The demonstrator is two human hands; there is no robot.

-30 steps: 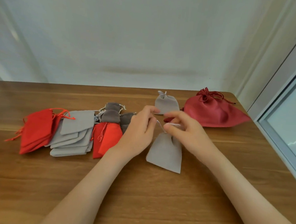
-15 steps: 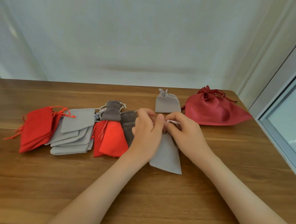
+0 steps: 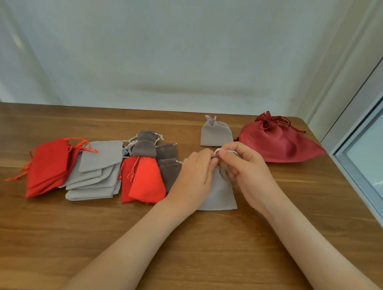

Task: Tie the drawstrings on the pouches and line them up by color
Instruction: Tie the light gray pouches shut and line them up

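Behind left hand (image 3: pixel 194 175) and right hand (image 3: pixel 246 170), both pinching the drawstring (image 3: pixel 216 150), grey pouch (image 3: pixel 220 197) neck hidden.

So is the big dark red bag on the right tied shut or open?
Shut. The dark red pouch has its top bunched tight, its cord looped around the neck.

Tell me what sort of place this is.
Probably a plain indoor room: a wooden table against a bare pale wall, with a window frame at the right.
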